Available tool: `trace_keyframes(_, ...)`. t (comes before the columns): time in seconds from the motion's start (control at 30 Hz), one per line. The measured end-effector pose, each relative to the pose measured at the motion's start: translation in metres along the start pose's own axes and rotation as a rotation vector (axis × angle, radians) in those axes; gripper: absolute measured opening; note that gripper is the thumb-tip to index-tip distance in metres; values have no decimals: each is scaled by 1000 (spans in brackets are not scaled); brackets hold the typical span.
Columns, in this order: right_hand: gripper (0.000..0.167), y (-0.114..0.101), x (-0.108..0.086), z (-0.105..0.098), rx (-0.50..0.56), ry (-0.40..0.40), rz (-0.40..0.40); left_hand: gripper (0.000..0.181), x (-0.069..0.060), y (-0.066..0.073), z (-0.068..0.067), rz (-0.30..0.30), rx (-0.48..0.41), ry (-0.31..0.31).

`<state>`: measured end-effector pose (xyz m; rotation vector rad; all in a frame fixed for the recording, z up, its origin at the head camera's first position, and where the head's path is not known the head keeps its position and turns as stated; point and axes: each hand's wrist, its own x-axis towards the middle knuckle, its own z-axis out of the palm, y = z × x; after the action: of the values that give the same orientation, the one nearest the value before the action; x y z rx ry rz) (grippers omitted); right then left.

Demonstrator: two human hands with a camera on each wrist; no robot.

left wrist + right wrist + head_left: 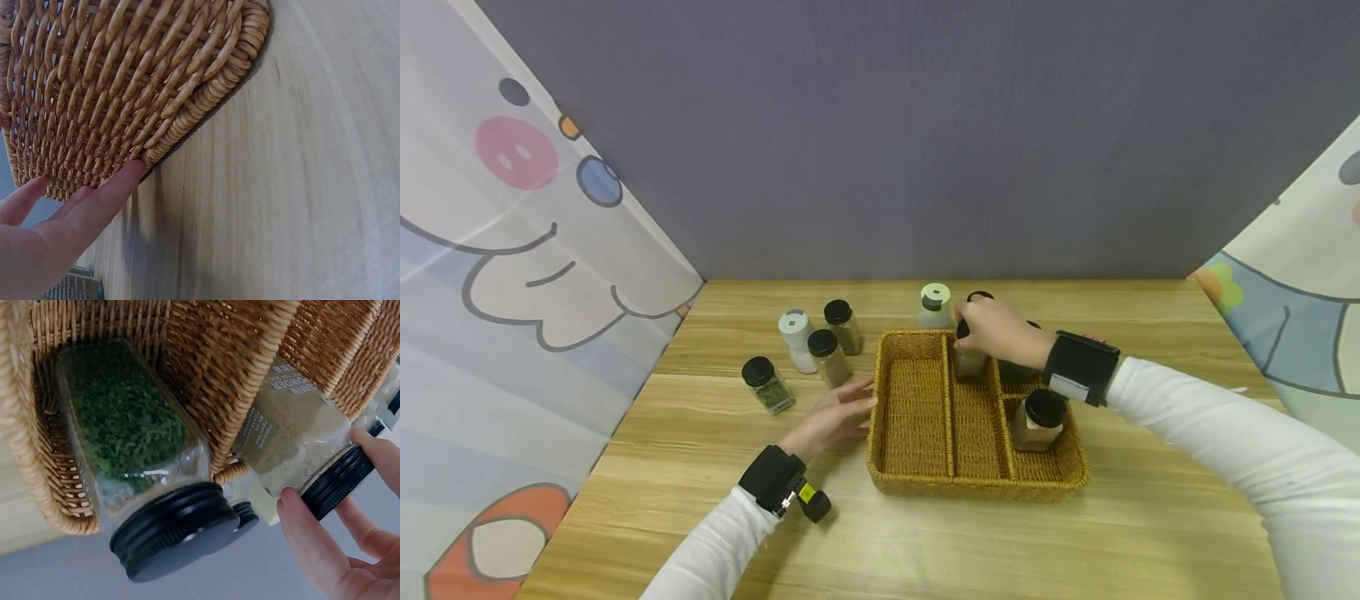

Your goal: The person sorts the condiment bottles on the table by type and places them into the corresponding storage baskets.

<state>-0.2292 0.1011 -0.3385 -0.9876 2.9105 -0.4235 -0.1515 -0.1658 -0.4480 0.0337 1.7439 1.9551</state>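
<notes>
A wicker basket [912, 482] with dividers stands on the wooden table. My right hand [1000, 332] pinches the black lid of a jar of tan powder [294, 431], which is in the back of the middle compartment [977, 433]. Beside it, in the right wrist view, a jar of green flakes [125, 419] is in the back right compartment. A jar with a black lid [1037, 421] occupies the front right compartment. My left hand [833, 419] touches the basket's left side with extended fingers; in the left wrist view the fingertips [132, 170] rest against the weave [125, 81].
Left of the basket stand a green-flake jar [769, 385], a white-capped jar [797, 340] and two black-lidded jars [830, 358], [843, 327]. Behind the basket are another white-capped jar [935, 306] and a black lid [980, 296]. A grey wall [887, 150] rises behind the table [700, 467].
</notes>
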Motion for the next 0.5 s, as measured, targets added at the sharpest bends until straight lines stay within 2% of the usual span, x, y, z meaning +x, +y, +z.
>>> trace_keyframes(0.23,34,1,0,6,-18,4,-7,63,0,1,1,1,2,-3)
trace_keyframes(0.5,38,3,0,10,-22,-29,15,64,-1,2,2,8,18,2)
